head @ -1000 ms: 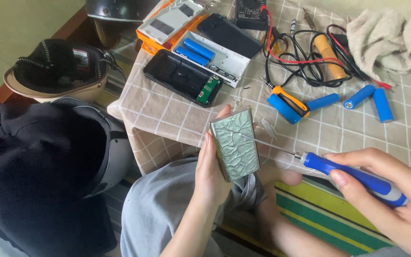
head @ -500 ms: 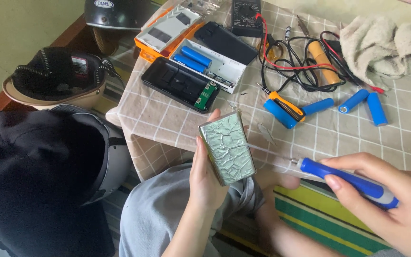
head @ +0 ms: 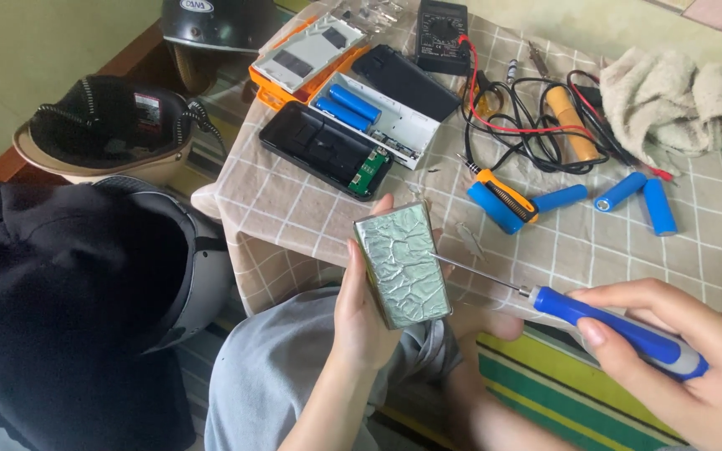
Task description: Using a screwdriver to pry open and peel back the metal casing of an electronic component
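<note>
My left hand [head: 361,313] holds up a flat rectangular pack wrapped in crinkled silver foil [head: 401,266], foil face toward me, just in front of the table's near edge. My right hand [head: 678,359] grips a blue-handled screwdriver [head: 620,330]. Its thin metal shaft points left and its tip meets the pack's right edge. On the checked tablecloth [head: 294,209] behind lie an open black case [head: 326,150] with a green circuit board and an open white case [head: 378,117] holding two blue cylindrical cells.
Several loose blue cells [head: 628,196] and an orange-handled tool [head: 505,194] lie at the right, beside tangled red and black leads [head: 536,125], a black multimeter [head: 441,32] and a beige rag [head: 670,104]. Helmets [head: 102,134] and dark cloth [head: 52,301] sit at the left.
The foil pack has turned flatter toward me and sits slightly lower. The screwdriver has moved left until its tip reaches the pack's right edge.
</note>
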